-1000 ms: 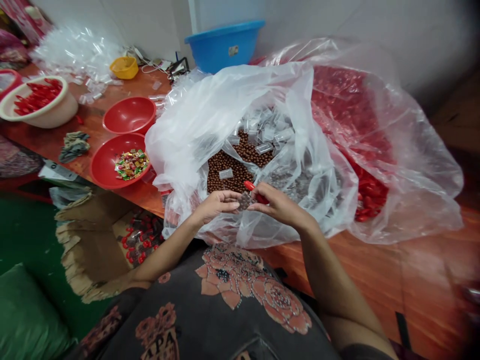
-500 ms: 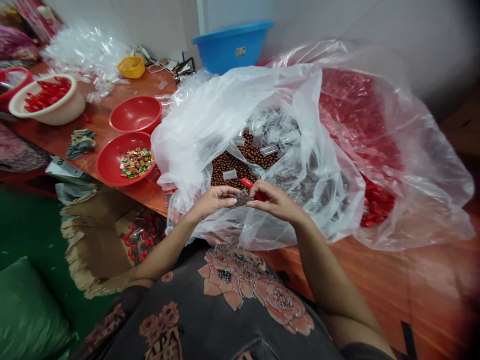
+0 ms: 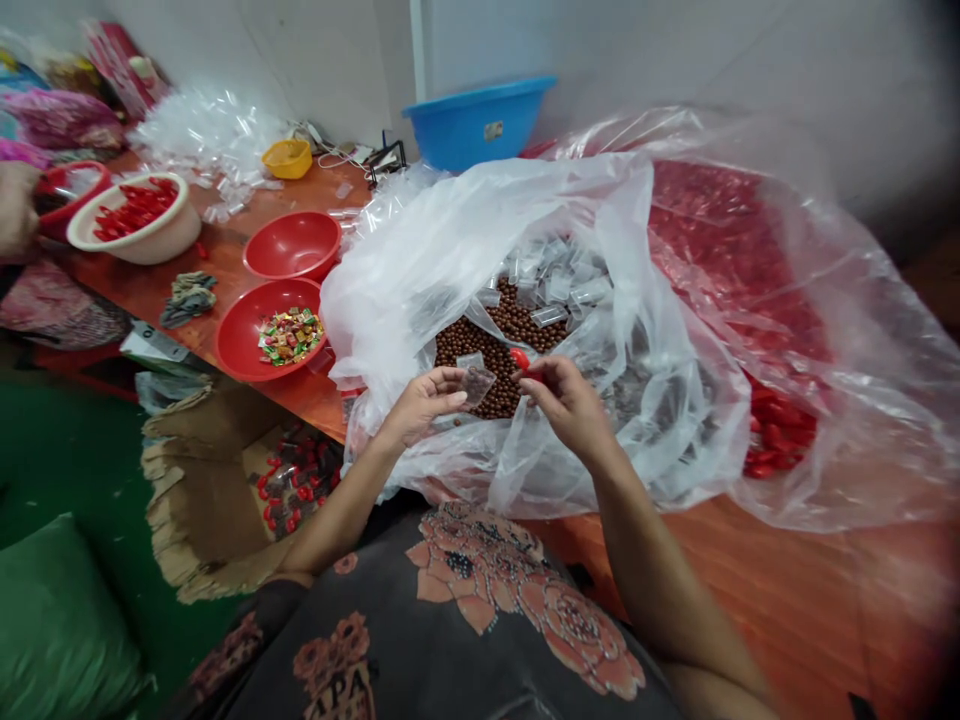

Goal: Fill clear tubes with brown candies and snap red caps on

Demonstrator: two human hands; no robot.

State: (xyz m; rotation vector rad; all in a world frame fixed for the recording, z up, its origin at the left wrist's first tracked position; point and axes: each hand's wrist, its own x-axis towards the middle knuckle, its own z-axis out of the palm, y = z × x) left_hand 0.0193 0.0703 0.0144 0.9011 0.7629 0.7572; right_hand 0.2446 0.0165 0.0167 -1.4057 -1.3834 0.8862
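Observation:
My left hand [image 3: 426,402] pinches a small clear plastic container [image 3: 478,385] between thumb and fingertips. Whether anything is inside it I cannot tell. Just to the right, my right hand [image 3: 564,398] grips a small shiny red plastic piece [image 3: 519,357], partly hidden by the fingers. The two hands are apart, above a large translucent plastic bag [image 3: 420,240] that lies open. Inside the bag are many brown candy balls [image 3: 472,345] and a heap of clear plastic containers [image 3: 559,275].
Right of the bag, another clear bag holds red pieces [image 3: 780,430]. On the left stand red bowls [image 3: 292,245], one with wrapped sweets [image 3: 291,335], and a white bowl [image 3: 161,240] of red pieces. A cardboard box [image 3: 180,520] sits below. Another person's hand [image 3: 16,210] shows at far left.
My hands have moved apart, so the clear container and the red piece are now separated. The view has shifted slightly, and another person's hand has come in at the left edge.

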